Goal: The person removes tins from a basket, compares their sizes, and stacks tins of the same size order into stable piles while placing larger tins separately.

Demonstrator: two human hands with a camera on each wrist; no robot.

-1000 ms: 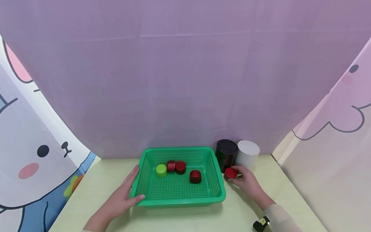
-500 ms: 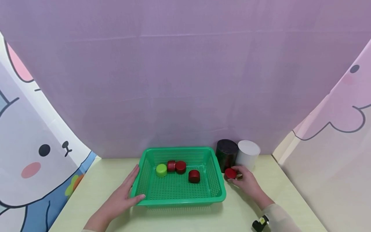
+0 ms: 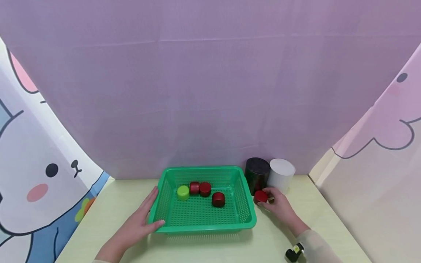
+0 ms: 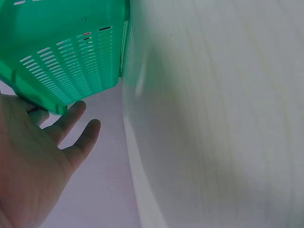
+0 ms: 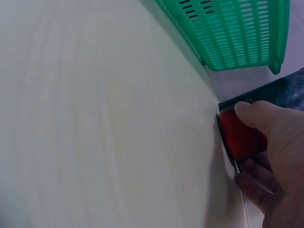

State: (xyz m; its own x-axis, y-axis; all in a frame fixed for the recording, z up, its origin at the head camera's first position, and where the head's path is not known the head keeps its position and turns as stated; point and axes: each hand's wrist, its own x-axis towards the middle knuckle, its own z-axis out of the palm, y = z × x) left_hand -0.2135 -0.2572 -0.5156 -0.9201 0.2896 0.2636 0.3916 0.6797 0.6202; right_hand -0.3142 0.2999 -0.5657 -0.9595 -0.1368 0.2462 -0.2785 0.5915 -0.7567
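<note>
My left hand (image 3: 136, 224) lies along the left side of the green plastic basket (image 3: 204, 229), fingers straight against its outer wall and thumb on the front rim. The left wrist view shows those fingers (image 4: 78, 149) spread beside the slotted wall. My right hand (image 3: 279, 206) pinches a short red cylinder (image 3: 261, 196) on the table between thumb and fingertips, right of the basket. Seen from the right wrist, the thumb presses the side of this red cylinder (image 5: 237, 135). Inside the basket are a lime-green cylinder (image 3: 183, 193) and dark red ones (image 3: 218, 199).
A black canister (image 3: 257, 175) and a white canister (image 3: 281, 173) stand behind the right hand, close to the purple backdrop (image 3: 210, 91). Pale wood-grain tabletop (image 3: 197, 252) runs in front of the basket. Printed cloth panels (image 3: 36, 164) flank the table.
The rightmost dark red cylinder in the basket has rolled slightly left. The pinched red cylinder has shifted very slightly left with my right hand. My left hand keeps its place.
</note>
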